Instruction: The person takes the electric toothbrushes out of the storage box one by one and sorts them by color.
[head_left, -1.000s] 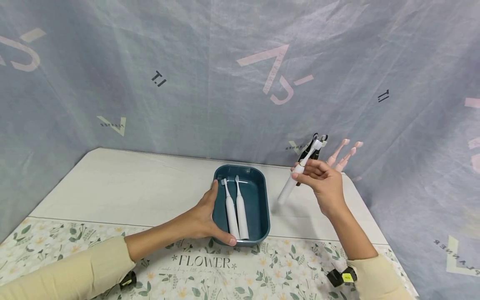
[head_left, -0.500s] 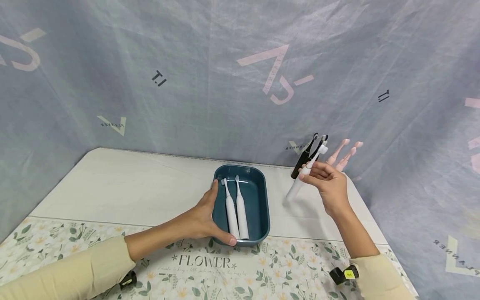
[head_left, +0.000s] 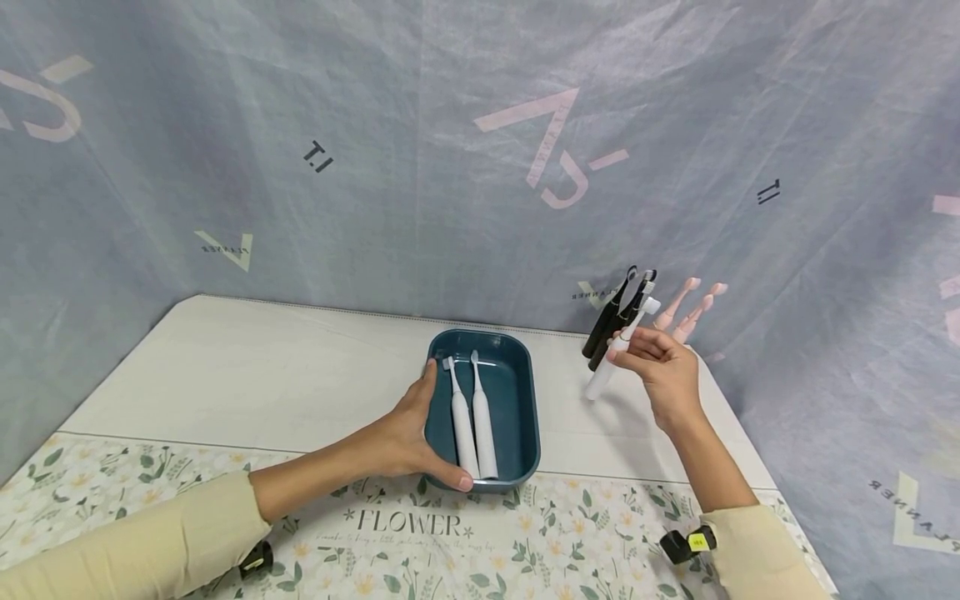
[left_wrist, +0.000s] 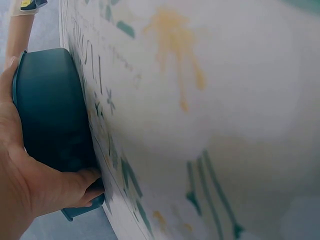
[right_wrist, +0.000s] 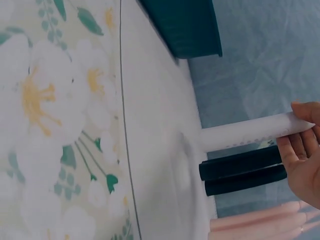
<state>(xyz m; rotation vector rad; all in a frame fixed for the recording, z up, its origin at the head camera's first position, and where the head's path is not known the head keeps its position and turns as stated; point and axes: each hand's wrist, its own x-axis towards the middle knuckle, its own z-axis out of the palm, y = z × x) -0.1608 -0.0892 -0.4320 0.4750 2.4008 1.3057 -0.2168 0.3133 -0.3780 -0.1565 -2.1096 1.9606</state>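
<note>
My left hand (head_left: 405, 433) grips the left side of a dark teal tray (head_left: 517, 417), its thumb over the near rim. Two white electric toothbrushes (head_left: 464, 433) lie side by side in the tray, heads toward the back. To the right of the tray, my right hand (head_left: 663, 375) pinches a third white electric toothbrush (head_left: 602, 379) near the top of its handle. Its head points up and its base sits at the table surface in the right wrist view, beside black handles. In the left wrist view, fingers (left_wrist: 82, 187) wrap the tray's outer wall.
Black electric toothbrushes (head_left: 600, 333) stand upright just behind the held one. Pink electric toothbrushes (head_left: 669, 312) stand farther right, partly hidden by my right hand. A grey printed curtain (head_left: 375, 208) hangs behind the table (head_left: 262, 375); a floral mat (head_left: 562, 533) covers the front.
My right hand has moved a little right and down with the white toothbrush, toward the black ones. The left hand, the tray and the two toothbrushes inside it have not moved.
</note>
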